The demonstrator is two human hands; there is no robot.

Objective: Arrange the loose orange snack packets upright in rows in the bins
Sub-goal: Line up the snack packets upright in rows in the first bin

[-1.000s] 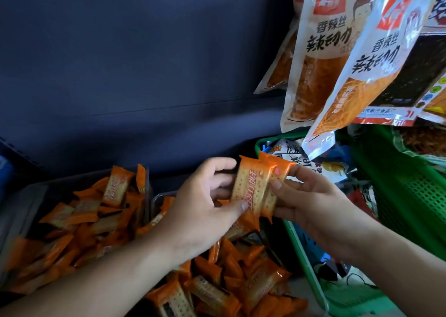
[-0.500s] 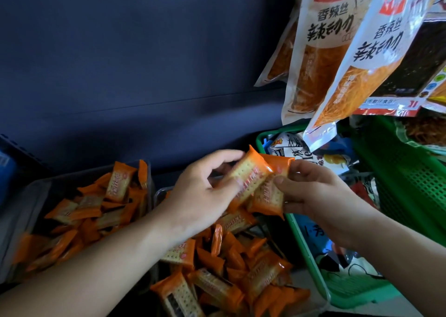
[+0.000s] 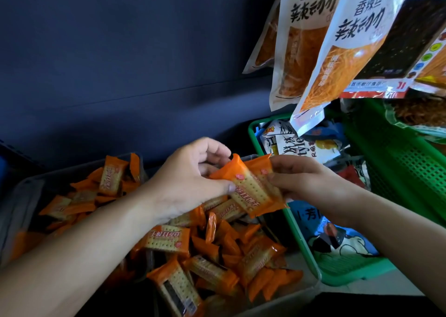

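Two orange cracker packets point(image 3: 251, 189) are held together above the near clear bin point(image 3: 311, 290). My left hand point(image 3: 190, 184) pinches the front packet with thumb and fingers, and my right hand point(image 3: 306, 181) grips the stack from the right side. The near bin holds several loose orange packets point(image 3: 217, 256) lying in a jumble. A second clear bin point(image 3: 26, 191) at the left also holds several loose orange packets point(image 3: 96, 191), one standing near its back edge.
A green plastic basket point(image 3: 299, 234) with mixed snack bags sits right of the near bin. A larger green basket point(image 3: 410, 167) stands further right. Big snack bags point(image 3: 337, 51) hang above at the upper right. A dark blue wall point(image 3: 120, 63) is behind.
Both hands have tilted the held packets from upright to slanting down toward the right, keeping them over the near bin.
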